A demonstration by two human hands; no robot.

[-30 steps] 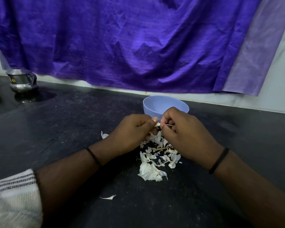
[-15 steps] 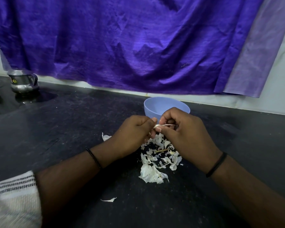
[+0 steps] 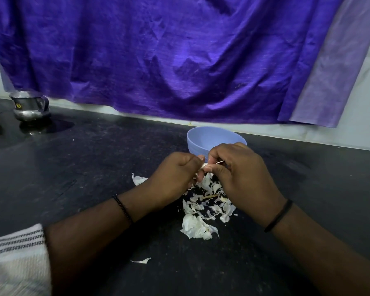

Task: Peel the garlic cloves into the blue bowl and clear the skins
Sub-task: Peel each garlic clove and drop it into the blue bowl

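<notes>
Midway, by the look of it: peeling is under way and clearing has not begun. Left hand (image 3: pixel 175 176) and right hand (image 3: pixel 239 174) meet in a shared grip on one garlic clove (image 3: pixel 204 166), the left pinching its body, the right curled on it with a thin strip of skin (image 3: pixel 220 162) jutting past its fingers. Just behind the grip stands the blue bowl (image 3: pixel 203 138); whether it holds peeled cloves cannot be told, as its floor is hidden. Directly below and toward the wrists lies the pile of skins (image 3: pixel 203 210) on the worktop (image 3: pixel 94 167), with a stray flake (image 3: pixel 138 180) beside the left hand and another (image 3: pixel 142 261) nearer the person. Remaining, as judged: finish this clove, drop it in, gather every skin.
</notes>
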